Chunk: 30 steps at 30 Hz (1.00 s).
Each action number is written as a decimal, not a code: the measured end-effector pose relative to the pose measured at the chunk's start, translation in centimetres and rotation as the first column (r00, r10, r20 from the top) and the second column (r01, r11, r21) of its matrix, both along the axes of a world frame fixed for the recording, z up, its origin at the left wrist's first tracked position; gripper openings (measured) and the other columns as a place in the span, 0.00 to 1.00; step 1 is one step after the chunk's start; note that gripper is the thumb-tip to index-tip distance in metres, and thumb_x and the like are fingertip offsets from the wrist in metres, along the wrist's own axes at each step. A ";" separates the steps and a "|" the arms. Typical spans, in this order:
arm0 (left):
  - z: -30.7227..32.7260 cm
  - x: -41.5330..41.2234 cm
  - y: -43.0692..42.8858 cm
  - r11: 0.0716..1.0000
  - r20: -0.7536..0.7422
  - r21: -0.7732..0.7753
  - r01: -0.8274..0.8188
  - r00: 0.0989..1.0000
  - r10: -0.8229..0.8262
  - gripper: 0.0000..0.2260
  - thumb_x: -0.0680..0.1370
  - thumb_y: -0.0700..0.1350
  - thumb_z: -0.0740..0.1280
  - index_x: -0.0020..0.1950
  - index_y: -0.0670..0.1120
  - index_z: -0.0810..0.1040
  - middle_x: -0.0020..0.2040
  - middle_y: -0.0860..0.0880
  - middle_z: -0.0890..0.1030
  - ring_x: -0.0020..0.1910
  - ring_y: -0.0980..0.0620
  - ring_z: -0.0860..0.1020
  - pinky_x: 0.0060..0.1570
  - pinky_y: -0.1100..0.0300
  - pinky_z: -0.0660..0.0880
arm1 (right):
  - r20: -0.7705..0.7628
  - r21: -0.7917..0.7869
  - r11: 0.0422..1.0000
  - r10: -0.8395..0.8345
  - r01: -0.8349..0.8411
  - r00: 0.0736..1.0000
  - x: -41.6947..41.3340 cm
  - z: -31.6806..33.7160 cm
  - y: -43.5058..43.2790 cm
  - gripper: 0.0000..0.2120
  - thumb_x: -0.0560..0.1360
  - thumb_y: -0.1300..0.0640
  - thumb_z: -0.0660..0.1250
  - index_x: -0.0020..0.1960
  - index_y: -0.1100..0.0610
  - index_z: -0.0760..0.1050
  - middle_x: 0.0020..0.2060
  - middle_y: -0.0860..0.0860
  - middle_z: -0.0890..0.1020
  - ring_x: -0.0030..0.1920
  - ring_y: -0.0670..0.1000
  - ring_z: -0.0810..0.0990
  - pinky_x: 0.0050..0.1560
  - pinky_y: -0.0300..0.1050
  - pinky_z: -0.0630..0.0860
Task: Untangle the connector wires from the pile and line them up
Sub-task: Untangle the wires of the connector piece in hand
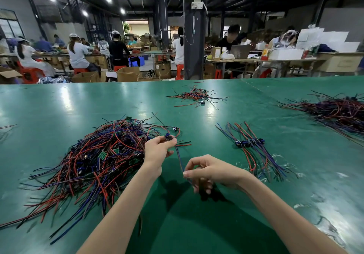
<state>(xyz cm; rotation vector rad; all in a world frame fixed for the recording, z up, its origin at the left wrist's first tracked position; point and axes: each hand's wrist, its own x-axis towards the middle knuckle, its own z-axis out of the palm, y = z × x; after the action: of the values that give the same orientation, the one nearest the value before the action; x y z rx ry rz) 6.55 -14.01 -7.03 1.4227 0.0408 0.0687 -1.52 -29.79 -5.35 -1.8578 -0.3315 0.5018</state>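
One connector wire [179, 159] strung between hands: left hand [157, 151] pinches its plug end beside the pile [94, 155], right hand [206, 172] pinches the blue lead lower down.

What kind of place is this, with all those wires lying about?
Most likely a factory assembly hall for electronics: the long green worktable holds heaps of red, blue and black connector wires, and behind it capped workers sit at benches among cardboard boxes.

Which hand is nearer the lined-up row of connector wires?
Right. The right hand pinches a wire just left of the lined-up row, toward the camera; the left hand is farther left, at the tangled pile's edge.
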 end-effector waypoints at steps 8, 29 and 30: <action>0.2 -1.7 -2.0 0.951 -0.114 -0.128 0.280 0.949 -0.295 0.05 0.73 0.33 0.69 0.42 0.43 0.80 0.27 0.54 0.77 0.23 0.60 0.68 0.31 0.66 0.72 | 0.074 0.160 0.944 -0.302 0.287 0.951 1.5 -0.8 -0.4 0.11 0.77 0.55 0.66 0.38 0.59 0.77 0.31 0.58 0.81 0.17 0.45 0.62 0.18 0.34 0.61; 0.7 0.2 1.2 0.980 -0.062 -0.194 -0.044 0.998 0.032 0.09 0.73 0.31 0.69 0.39 0.44 0.77 0.36 0.50 0.77 0.35 0.57 0.74 0.33 0.67 0.69 | -0.038 0.133 0.962 -0.235 0.238 0.971 0.7 -1.0 1.0 0.06 0.74 0.62 0.70 0.38 0.60 0.78 0.26 0.52 0.80 0.19 0.44 0.59 0.21 0.32 0.57; 0.7 0.2 1.4 0.978 -0.067 -0.201 -0.052 0.997 0.039 0.09 0.73 0.31 0.69 0.39 0.44 0.77 0.36 0.50 0.77 0.34 0.57 0.74 0.33 0.66 0.70 | -0.021 0.127 0.966 -0.225 0.226 0.974 0.6 -0.9 1.1 0.05 0.74 0.61 0.70 0.39 0.60 0.78 0.26 0.51 0.80 0.20 0.44 0.59 0.21 0.32 0.57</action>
<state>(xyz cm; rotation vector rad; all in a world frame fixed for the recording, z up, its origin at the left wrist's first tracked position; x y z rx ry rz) 6.80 -12.65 -6.36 1.2197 0.1289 0.0562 -0.96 -28.70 -6.29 -1.7414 -0.1417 0.3221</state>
